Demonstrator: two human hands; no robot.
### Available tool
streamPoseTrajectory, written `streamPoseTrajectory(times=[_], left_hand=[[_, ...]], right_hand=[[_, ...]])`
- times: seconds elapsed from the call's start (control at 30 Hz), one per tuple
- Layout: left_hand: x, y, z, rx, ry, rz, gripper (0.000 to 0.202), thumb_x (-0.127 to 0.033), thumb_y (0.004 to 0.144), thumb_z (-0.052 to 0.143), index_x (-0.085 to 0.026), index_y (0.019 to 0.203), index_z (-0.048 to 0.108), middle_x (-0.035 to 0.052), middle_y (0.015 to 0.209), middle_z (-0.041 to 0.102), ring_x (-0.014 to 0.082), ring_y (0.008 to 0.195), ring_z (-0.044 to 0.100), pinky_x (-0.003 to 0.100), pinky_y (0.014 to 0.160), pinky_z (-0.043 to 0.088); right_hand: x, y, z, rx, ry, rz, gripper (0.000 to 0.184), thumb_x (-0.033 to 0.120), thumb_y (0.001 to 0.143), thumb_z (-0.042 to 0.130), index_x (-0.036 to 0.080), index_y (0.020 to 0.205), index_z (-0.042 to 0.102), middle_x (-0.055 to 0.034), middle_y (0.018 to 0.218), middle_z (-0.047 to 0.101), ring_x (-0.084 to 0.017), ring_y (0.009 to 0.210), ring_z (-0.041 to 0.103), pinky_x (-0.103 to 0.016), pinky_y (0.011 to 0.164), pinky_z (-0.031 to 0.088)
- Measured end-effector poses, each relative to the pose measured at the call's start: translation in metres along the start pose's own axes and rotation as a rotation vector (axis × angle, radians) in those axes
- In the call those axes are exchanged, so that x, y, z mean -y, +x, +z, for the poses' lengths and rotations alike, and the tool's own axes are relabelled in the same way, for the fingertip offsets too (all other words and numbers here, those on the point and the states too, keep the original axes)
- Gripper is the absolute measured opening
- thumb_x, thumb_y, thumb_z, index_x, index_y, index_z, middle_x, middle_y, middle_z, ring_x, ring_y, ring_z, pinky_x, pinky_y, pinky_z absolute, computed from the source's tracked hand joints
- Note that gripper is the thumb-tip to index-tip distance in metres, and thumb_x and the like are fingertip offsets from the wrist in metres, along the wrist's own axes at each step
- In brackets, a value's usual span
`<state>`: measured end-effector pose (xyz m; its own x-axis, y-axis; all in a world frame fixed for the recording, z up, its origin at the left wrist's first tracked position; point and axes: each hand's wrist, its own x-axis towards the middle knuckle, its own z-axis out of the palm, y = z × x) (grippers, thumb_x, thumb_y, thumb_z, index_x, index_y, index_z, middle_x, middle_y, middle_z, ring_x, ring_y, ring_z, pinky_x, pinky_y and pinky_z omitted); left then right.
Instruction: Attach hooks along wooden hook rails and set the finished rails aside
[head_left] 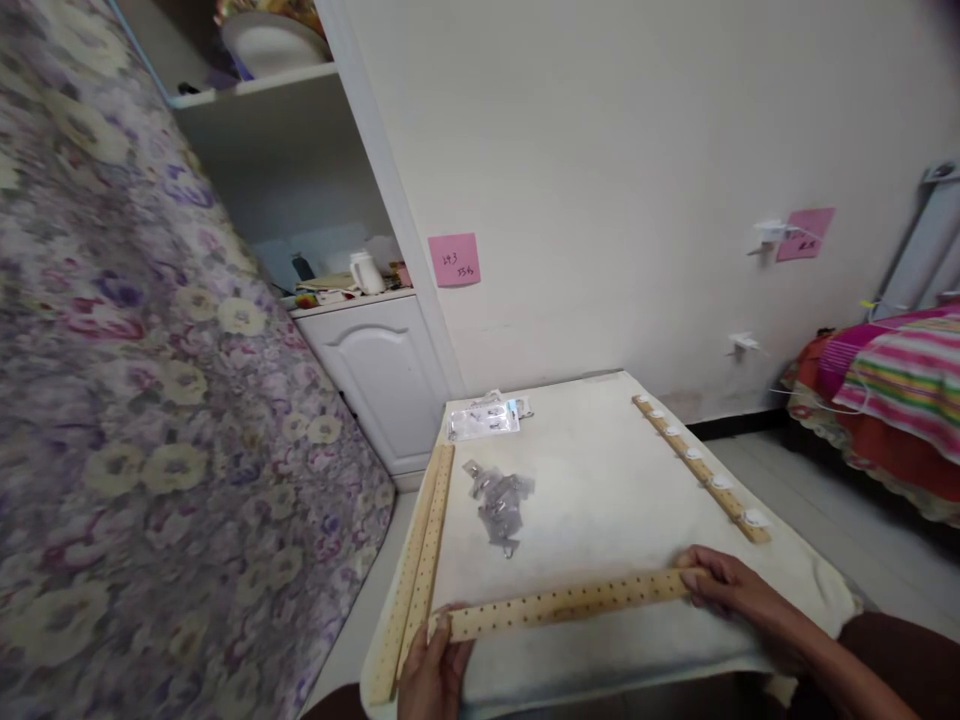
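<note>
A long wooden strip with rows of small holes (570, 602) spans the front of the table between my hands. My left hand (433, 668) grips its left end, thumb on top, close to two more perforated wooden strips (420, 560) lying along the table's left side. At the other end, my right hand (724, 585) pinches the strip between thumb and fingers. Beyond it lies a pile of small grey plastic packets (501, 503), whose contents I cannot make out. On the right side rests another wooden strip (703, 470) with several white pieces attached along it.
The pale-covered table (577, 460) stands against the wall. A clear plastic tray (484, 420) with small parts sits at its far left corner. A floral curtain (165, 400) and a white cabinet (371, 380) are on the left; a bed (892, 400) is on the right.
</note>
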<state>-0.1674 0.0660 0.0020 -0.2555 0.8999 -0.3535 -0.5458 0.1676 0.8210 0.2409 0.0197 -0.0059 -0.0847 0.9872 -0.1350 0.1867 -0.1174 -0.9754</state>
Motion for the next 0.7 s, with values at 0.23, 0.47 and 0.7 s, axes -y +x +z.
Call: streamPoseTrajectory(times=[0.23,0.47,0.7], left_hand=[[0.015,0.019,0.014,-0.01,0.59,0.213,0.051,-0.048,0.061,0.068,-0.016,0.098,0.059,0.0018,0.082,0.061,0.0173,0.064,0.061,0.031,0.057,0.052],[0.006,0.031,0.018,0.02,1.142,0.51,0.043,-0.055,0.069,0.053,-0.018,0.088,0.061,0.0048,0.077,0.064,0.0269,0.079,0.061,0.041,0.076,0.048],[0.012,0.036,0.007,-0.019,1.081,0.506,0.046,-0.054,0.072,0.049,-0.017,0.097,0.062,0.0068,0.085,0.068,0.026,0.08,0.064,0.039,0.072,0.051]], right_hand=[[-0.032,0.016,-0.002,-0.371,-0.009,0.057,0.043,0.049,0.072,0.057,0.016,0.098,0.061,0.005,0.051,0.051,-0.013,0.047,0.048,-0.025,0.049,0.037],[-0.043,0.019,-0.003,-0.551,-0.288,-0.07,0.039,0.04,0.064,0.062,0.019,0.096,0.068,-0.0074,0.096,0.066,-0.021,0.077,0.062,-0.031,0.068,0.051],[-0.049,0.018,0.002,-0.559,-0.396,-0.096,0.043,0.033,0.07,0.056,0.018,0.11,0.06,-0.0065,0.104,0.061,-0.015,0.065,0.059,-0.03,0.065,0.051]])
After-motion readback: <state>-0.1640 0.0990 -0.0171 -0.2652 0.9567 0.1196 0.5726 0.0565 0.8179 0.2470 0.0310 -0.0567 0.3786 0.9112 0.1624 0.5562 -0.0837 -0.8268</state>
